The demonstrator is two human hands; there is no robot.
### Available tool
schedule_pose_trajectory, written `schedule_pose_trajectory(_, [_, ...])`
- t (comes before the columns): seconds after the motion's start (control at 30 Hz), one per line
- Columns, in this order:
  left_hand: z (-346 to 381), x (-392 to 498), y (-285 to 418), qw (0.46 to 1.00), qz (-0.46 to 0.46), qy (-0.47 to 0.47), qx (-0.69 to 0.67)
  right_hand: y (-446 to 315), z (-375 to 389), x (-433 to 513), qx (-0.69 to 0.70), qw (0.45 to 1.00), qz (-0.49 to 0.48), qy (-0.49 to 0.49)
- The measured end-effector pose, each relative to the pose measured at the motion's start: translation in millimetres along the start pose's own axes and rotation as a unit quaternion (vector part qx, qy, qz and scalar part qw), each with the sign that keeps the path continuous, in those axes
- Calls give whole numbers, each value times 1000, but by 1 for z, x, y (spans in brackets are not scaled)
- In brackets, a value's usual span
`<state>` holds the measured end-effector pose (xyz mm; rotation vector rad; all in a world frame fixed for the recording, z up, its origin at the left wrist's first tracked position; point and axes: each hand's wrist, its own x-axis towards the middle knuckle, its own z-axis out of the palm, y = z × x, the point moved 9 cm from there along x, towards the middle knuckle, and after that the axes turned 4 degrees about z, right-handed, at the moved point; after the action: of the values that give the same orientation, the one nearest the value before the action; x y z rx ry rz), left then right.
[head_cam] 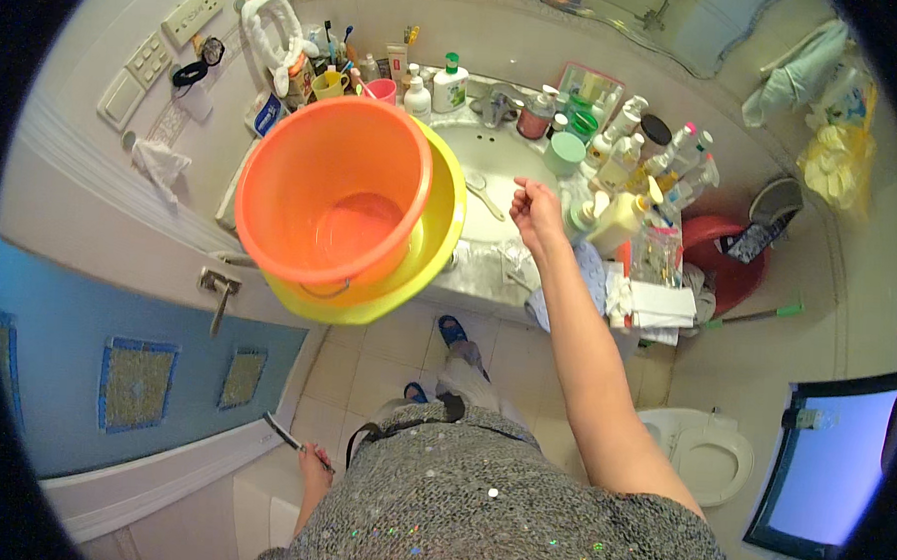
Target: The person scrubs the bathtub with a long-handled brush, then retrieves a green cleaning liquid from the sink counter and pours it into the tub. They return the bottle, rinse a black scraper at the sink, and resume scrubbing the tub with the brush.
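My left hand point(316, 463) hangs low beside my body, gripping a slim dark comb point(284, 431) with a pale edge; its fine detail is too small to tell. Over the right part of the white washbasin point(491, 160) reaches my right hand point(538, 210), its fingers curled in and nothing visible in them. Just left of that hand, a pale hairbrush point(486, 199) lies in the basin. An orange plastic bucket point(334, 144) sits in a yellow basin point(445, 227) at the left end of the counter.
Pump bottles point(621, 221) and jars crowd the counter's right side. A hand soap bottle point(449, 85) stands behind the basin near the faucet point(495, 106). A blue cloth point(591, 275) hangs over the front edge. The toilet point(711, 460) is at right, the blue door point(199, 310) at left.
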<state>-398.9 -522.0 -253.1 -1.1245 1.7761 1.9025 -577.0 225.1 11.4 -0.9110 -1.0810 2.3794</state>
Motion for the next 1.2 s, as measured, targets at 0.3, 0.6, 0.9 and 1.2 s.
schedule_pose_trajectory(0.3, [-3, -12, -40, 997, 54, 62, 0, -18, -3, 261, 70, 985, 32, 156])
schedule_pose_trajectory(0.6, [10, -39, -43, 984, 18, 108, 143, -57, 28, 316, -61, 990, -121, 46])
schedule_pose_trajectory(0.9, [49, -71, 33, 987, 33, 139, -73, 122, -25, 320, 219, 951, 207, 63])
schedule_pose_trajectory(1.2, [54, -127, 45, 985, 20, 170, 26, 150, -15, 340, -2, 926, 361, -107])
